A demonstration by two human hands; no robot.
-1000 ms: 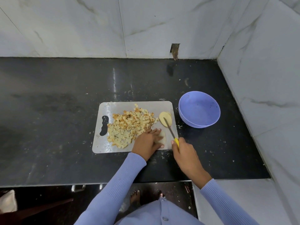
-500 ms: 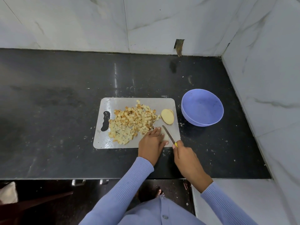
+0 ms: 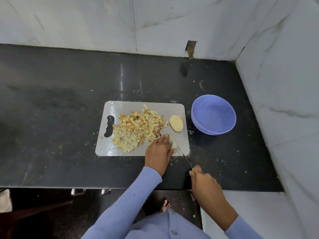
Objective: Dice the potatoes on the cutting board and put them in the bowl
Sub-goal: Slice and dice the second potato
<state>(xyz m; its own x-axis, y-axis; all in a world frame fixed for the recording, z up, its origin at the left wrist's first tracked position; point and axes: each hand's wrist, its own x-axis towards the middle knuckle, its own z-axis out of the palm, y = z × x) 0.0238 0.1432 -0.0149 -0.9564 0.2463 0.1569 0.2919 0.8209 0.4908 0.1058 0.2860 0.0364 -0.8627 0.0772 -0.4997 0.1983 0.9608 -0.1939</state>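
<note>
A grey cutting board (image 3: 158, 106) lies on the black counter. A heap of diced potato (image 3: 138, 128) covers its middle. Two potato slices (image 3: 176, 123) lie near its right edge. My left hand (image 3: 159, 150) holds a pale potato piece (image 3: 173, 141) down on the board's front right part, fingers curled over it. My right hand (image 3: 205, 185) grips the yellow handle of a thin knife (image 3: 184, 156), whose blade touches the potato piece beside my left fingers. The purple bowl (image 3: 213, 114) stands empty right of the board.
The black counter (image 3: 60, 109) is strewn with small potato crumbs. White marble walls close it off at the back and right. The counter's front edge runs just under my wrists, with drawer handles (image 3: 78, 191) below.
My right hand has drawn back toward the counter edge, pulling the knife along the potato piece. My left hand stays on the piece.
</note>
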